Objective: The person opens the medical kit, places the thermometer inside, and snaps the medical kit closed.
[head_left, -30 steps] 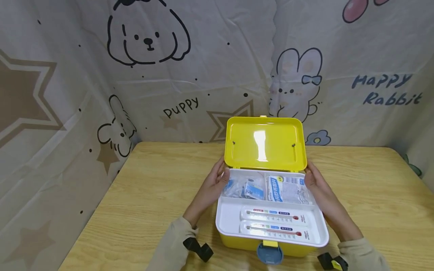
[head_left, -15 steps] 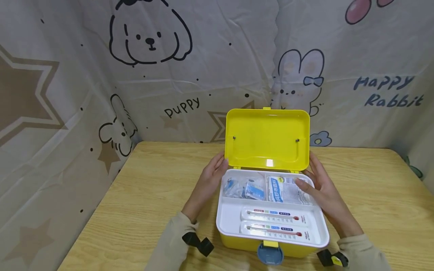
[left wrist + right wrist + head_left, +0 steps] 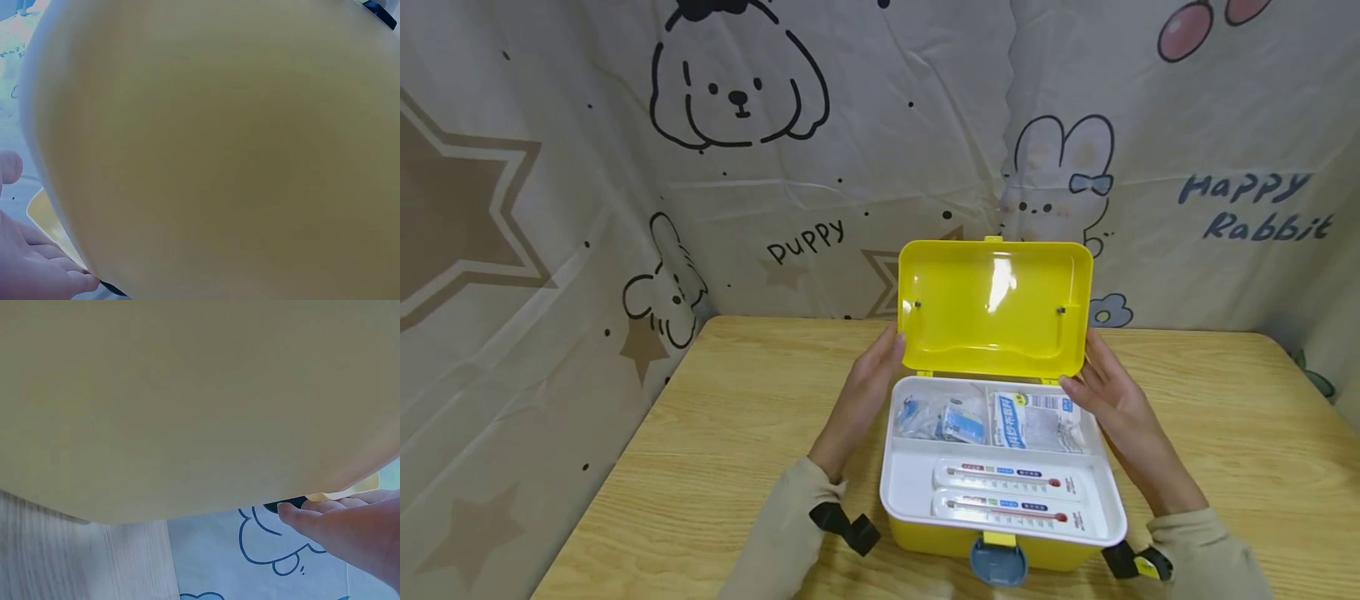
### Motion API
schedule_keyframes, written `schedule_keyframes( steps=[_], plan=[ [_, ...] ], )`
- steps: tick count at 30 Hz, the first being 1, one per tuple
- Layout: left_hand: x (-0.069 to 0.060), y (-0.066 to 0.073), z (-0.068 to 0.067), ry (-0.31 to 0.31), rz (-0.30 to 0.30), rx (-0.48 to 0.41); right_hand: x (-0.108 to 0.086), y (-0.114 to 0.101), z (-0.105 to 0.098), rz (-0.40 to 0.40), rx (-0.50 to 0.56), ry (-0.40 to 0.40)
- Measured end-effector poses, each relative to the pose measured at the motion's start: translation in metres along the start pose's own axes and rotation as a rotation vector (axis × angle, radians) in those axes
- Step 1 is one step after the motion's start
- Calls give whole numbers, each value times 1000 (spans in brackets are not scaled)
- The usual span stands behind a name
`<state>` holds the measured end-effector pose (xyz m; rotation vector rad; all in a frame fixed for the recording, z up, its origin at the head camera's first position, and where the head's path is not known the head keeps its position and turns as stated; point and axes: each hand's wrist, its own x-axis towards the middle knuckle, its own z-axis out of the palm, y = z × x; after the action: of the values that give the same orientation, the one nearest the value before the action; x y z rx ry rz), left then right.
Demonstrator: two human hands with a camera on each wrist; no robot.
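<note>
A yellow first-aid box [image 3: 940, 540] stands with its lid [image 3: 955, 308] raised. My left hand [image 3: 867, 387] is at the lid's lower left edge, thumb in front; in the left wrist view, the fingers of this hand [image 3: 37, 262] look straight. My right hand [image 3: 1123, 412] is at the lower right corner, its fingers reaching behind the lid. In the white tray [image 3: 906, 475] lie two thermometers in clear cases [image 3: 1000, 479], a gauze packet [image 3: 1037, 421] and clear-wrapped blue-and-white items [image 3: 958, 421]. The box's side [image 3: 187, 412] fills most of both wrist views.
The box rests on a wooden table [image 3: 737, 433]. A blue-grey latch [image 3: 997, 562] hangs down at its front. Behind the table hangs a printed cloth [image 3: 850, 100] with cartoon animals. Black straps [image 3: 842, 529] sit on both wrists.
The lid has tilted up and toward me. My right thumb passed over the gauze packet and is now by the lid's corner. My left hand has shifted slightly up along the lid's edge.
</note>
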<state>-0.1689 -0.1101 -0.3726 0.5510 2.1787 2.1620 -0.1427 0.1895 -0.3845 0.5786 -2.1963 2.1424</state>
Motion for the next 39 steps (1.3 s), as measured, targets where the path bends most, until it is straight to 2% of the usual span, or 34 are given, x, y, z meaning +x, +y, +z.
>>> schedule_keyframes(
  steps=[6, 15, 24, 34, 39],
  plan=[
    [-1, 2, 1, -6, 2, 9, 0, -1, 0, -9, 5, 17],
    [-1, 4, 0, -29, 54, 14, -1, -6, -1, 6, -41, 21],
    [-4, 6, 0, -14, 33, -2, -1, -8, 0, -26, -33, 9],
    [-6, 8, 2, -18, 67, -6, -4, -12, 4, -27, -13, 43],
    [-9, 9, 4, 3, 58, -27, -6, -14, 5, -29, -16, 53]
  ],
)
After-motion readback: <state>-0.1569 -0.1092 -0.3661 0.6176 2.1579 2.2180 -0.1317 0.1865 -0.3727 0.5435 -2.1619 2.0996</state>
